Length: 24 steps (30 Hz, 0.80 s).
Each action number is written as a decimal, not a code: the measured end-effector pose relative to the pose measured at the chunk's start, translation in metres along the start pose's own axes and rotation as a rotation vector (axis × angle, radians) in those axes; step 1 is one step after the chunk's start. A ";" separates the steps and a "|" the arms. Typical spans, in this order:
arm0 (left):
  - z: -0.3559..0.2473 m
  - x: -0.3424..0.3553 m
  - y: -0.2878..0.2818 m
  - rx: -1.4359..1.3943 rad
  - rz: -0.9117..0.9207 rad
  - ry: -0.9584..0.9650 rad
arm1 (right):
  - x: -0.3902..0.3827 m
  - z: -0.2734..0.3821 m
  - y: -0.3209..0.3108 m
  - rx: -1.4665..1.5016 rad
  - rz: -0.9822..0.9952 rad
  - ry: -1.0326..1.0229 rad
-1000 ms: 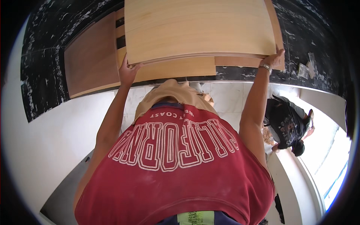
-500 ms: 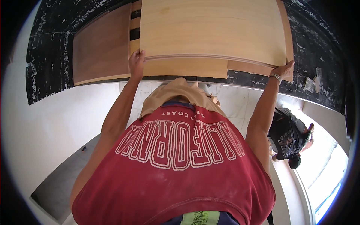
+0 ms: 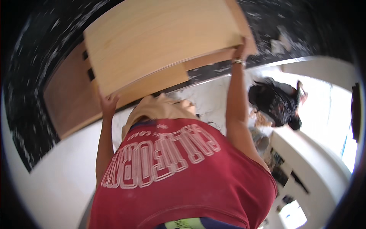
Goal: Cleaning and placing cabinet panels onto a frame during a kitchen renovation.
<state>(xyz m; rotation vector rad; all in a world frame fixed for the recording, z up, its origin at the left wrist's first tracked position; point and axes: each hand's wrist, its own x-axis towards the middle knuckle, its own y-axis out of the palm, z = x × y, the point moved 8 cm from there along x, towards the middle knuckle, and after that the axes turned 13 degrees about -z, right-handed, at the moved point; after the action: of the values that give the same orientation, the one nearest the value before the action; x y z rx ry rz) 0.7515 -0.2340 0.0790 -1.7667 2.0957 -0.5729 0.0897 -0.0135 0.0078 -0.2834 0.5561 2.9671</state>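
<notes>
A large pale wooden panel [image 3: 160,38] spans between my two hands above other boards. My left hand [image 3: 109,104] is closed round its near left corner, thumb and fingers at the edge. At the near right corner, my right hand [image 3: 240,50] grips the edge; a watch is on that wrist, and its fingers are partly hidden and blurred. Beneath the panel a yellowish board [image 3: 160,83] shows along the front. To the left lies a darker brown board [image 3: 70,93], partly overlapped by the panel.
The boards lie on a black, white-veined countertop [image 3: 213,70]. Small pale scraps [image 3: 280,45] sit on it at the right. Beyond its front edge at right, another person in dark clothes [image 3: 276,101] bends low near a bright opening. A white surface [image 3: 65,164] fills the lower left.
My view has turned, so the counter and boards now slant down to the left. The panel, still in both hands, hides more of the gap beside the brown board.
</notes>
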 end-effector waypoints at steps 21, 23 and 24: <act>-0.020 0.000 -0.017 0.066 -0.086 0.157 | -0.023 0.024 -0.016 -0.292 0.039 -0.130; -0.006 0.012 -0.012 0.132 0.058 0.114 | -0.016 0.031 -0.040 -0.821 0.092 -0.401; -0.001 0.014 -0.027 0.140 0.046 0.130 | -0.037 0.040 -0.037 -0.624 0.025 -0.381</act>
<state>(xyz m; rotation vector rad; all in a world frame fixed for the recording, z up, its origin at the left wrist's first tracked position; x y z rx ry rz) 0.7713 -0.2511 0.0937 -1.6402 2.1178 -0.8210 0.1244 0.0330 0.0384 0.2450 -0.4162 3.0137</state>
